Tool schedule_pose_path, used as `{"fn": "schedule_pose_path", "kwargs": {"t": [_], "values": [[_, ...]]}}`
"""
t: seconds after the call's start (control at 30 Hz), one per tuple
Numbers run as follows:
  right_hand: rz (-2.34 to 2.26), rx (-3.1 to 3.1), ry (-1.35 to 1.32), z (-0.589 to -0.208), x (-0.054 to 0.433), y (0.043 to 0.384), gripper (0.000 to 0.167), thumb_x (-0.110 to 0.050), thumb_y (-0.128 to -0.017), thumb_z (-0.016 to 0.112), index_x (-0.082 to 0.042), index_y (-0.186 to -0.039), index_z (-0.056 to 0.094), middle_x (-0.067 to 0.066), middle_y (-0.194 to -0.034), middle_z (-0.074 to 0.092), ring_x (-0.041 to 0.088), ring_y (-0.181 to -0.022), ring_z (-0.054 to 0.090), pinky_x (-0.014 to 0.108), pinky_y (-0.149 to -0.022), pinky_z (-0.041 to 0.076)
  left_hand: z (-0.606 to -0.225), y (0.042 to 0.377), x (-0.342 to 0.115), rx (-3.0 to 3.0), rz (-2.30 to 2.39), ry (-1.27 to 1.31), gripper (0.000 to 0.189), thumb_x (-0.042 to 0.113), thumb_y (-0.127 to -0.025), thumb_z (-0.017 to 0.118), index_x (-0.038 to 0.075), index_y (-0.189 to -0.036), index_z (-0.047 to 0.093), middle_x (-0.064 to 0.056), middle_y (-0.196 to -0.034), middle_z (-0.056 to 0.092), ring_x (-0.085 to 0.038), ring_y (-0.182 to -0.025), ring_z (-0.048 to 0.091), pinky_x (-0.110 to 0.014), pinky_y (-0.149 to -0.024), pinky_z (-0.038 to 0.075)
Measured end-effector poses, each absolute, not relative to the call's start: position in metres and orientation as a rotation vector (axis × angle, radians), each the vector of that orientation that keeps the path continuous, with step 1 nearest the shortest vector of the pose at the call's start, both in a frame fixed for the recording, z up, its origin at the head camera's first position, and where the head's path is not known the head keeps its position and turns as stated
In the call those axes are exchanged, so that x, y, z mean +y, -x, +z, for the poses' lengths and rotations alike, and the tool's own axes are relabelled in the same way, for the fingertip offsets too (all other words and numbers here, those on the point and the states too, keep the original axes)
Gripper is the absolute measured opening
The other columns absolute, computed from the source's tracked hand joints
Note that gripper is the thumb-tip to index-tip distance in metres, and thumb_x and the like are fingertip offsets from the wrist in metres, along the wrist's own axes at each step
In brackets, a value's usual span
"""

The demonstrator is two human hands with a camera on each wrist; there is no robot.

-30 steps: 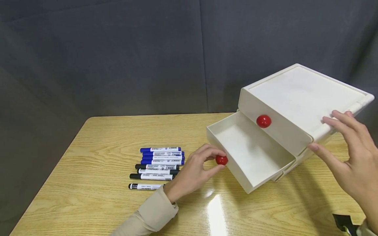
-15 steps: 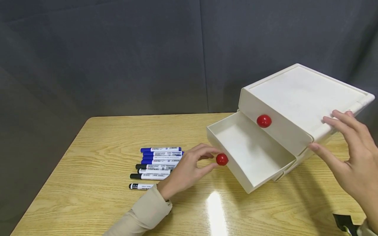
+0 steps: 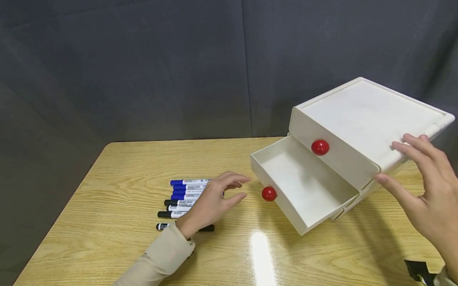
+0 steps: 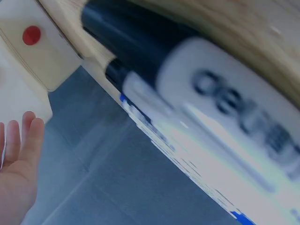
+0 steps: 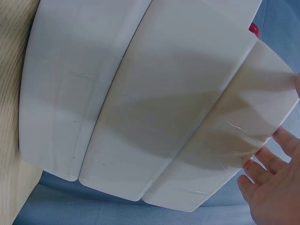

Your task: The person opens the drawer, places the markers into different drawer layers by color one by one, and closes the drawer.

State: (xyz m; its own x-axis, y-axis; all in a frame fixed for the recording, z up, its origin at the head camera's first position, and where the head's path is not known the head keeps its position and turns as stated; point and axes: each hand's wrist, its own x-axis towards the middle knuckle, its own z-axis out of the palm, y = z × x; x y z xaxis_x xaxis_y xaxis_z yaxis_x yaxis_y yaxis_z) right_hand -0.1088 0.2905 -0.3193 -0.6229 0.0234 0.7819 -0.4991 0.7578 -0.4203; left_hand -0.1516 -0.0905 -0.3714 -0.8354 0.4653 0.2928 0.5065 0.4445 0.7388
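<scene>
A white drawer cabinet (image 3: 372, 115) stands on the right of the table in the head view. Its pulled-out drawer (image 3: 304, 182) has nothing in it and carries a red knob (image 3: 269, 194). My left hand (image 3: 207, 202) is left of that knob, apart from it, fingers loosely bent with nothing in them. It partly covers a row of markers with blue caps (image 3: 177, 182) and black caps (image 3: 164, 214). In the left wrist view a black-capped marker (image 4: 225, 93) looms close. My right hand (image 3: 425, 190) rests its fingers on the cabinet's top edge, thumb at the front corner.
A second red knob (image 3: 320, 147) sits on the closed upper drawer. Wooden tabletop (image 3: 118, 190) lies around the markers, with a dark curtain (image 3: 143, 71) behind. A small black object (image 3: 418, 270) shows at the lower right.
My left hand has let go of the lower red knob and moved left, over the markers. The drawer stays pulled out, and my right hand stays at the cabinet edge.
</scene>
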Motion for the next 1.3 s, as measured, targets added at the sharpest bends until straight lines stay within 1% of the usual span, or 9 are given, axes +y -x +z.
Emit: {"fn": "schedule_pose_path", "kwargs": {"t": [0.17, 0.23, 0.47, 0.63, 0.7, 0.87, 1.1, 1.2, 1.3], "values": [[0.795, -2.126, -0.359, -0.32, 0.291, 0.108, 0.091, -0.074, -0.081, 0.058, 0.005, -0.126, 0.062, 0.019, -0.145, 0.053, 0.019, -0.148, 0.035, 0.029, -0.125, 0.02, -0.371, 0.155, -0.1, -2.673, -1.354, 0.842, 0.033, 0.011, -0.093, 0.069, 0.009, -0.126, 0.065, -0.008, -0.124, 0.066, -0.027, -0.112, 0.066, -0.041, -0.098, 0.056], [0.782, -2.132, -0.361, -0.32, 0.291, 0.108, 0.091, -0.074, -0.082, 0.057, 0.006, -0.126, 0.062, 0.016, -0.146, 0.053, 0.02, -0.148, 0.035, 0.029, -0.125, 0.021, -0.371, 0.156, -0.104, -2.688, -1.348, 0.83, 0.033, 0.011, -0.094, 0.069, 0.008, -0.126, 0.065, -0.009, -0.124, 0.066, -0.028, -0.113, 0.066, -0.041, -0.099, 0.055], [0.79, -2.114, -0.363, -0.319, 0.289, 0.109, 0.092, -0.074, -0.081, 0.058, 0.006, -0.125, 0.063, 0.013, -0.145, 0.054, 0.018, -0.147, 0.036, 0.029, -0.125, 0.022, -0.372, 0.158, -0.116, -2.713, -1.334, 0.81, 0.033, 0.011, -0.094, 0.068, 0.007, -0.127, 0.064, -0.011, -0.125, 0.065, -0.029, -0.114, 0.065, -0.039, -0.101, 0.054], [0.793, -2.099, -0.362, -0.318, 0.289, 0.109, 0.091, -0.073, -0.081, 0.059, 0.008, -0.122, 0.064, -0.006, -0.145, 0.052, 0.016, -0.146, 0.038, 0.029, -0.125, 0.024, -0.374, 0.161, -0.123, -2.705, -1.293, 0.816, 0.034, 0.01, -0.094, 0.068, 0.004, -0.127, 0.064, -0.01, -0.125, 0.065, -0.029, -0.113, 0.065, -0.041, -0.1, 0.055], [0.795, -2.098, -0.362, -0.318, 0.288, 0.109, 0.091, -0.073, -0.081, 0.059, 0.008, -0.122, 0.064, -0.01, -0.144, 0.052, 0.015, -0.145, 0.038, 0.029, -0.125, 0.024, -0.374, 0.162, -0.127, -2.707, -1.275, 0.81, 0.034, 0.011, -0.094, 0.068, 0.005, -0.128, 0.064, -0.01, -0.125, 0.066, -0.028, -0.114, 0.065, -0.042, -0.1, 0.054], [0.798, -2.096, -0.364, -0.318, 0.288, 0.109, 0.092, -0.073, -0.081, 0.059, 0.008, -0.122, 0.064, -0.008, -0.145, 0.052, 0.015, -0.145, 0.038, 0.028, -0.124, 0.024, -0.375, 0.164, -0.137, -2.723, -1.285, 0.797, 0.035, 0.014, -0.094, 0.069, 0.008, -0.128, 0.064, -0.011, -0.125, 0.066, -0.029, -0.117, 0.063, -0.043, -0.103, 0.053], [0.806, -2.086, -0.376, -0.318, 0.289, 0.11, 0.091, -0.073, -0.081, 0.06, 0.009, -0.121, 0.064, -0.017, -0.143, 0.05, 0.015, -0.145, 0.039, 0.025, -0.124, 0.024, -0.377, 0.167, -0.149, -2.739, -1.28, 0.774, 0.036, 0.013, -0.093, 0.069, 0.006, -0.128, 0.064, -0.011, -0.127, 0.066, -0.028, -0.12, 0.063, -0.04, -0.106, 0.05], [0.8, -2.091, -0.373, -0.319, 0.289, 0.11, 0.091, -0.073, -0.081, 0.059, 0.009, -0.122, 0.064, -0.014, -0.144, 0.05, 0.015, -0.145, 0.038, 0.026, -0.124, 0.024, -0.377, 0.167, -0.156, -2.744, -1.251, 0.755, 0.037, 0.013, -0.093, 0.07, 0.007, -0.128, 0.063, -0.012, -0.127, 0.066, -0.027, -0.119, 0.063, -0.041, -0.106, 0.051], [0.786, -2.1, -0.368, -0.319, 0.29, 0.109, 0.091, -0.073, -0.081, 0.059, 0.007, -0.123, 0.064, -0.008, -0.145, 0.051, 0.017, -0.146, 0.037, 0.027, -0.124, 0.023, -0.377, 0.167, -0.164, -2.751, -1.211, 0.737, 0.039, 0.013, -0.093, 0.07, 0.007, -0.13, 0.062, -0.012, -0.129, 0.065, -0.027, -0.117, 0.063, -0.043, -0.105, 0.051]]}}
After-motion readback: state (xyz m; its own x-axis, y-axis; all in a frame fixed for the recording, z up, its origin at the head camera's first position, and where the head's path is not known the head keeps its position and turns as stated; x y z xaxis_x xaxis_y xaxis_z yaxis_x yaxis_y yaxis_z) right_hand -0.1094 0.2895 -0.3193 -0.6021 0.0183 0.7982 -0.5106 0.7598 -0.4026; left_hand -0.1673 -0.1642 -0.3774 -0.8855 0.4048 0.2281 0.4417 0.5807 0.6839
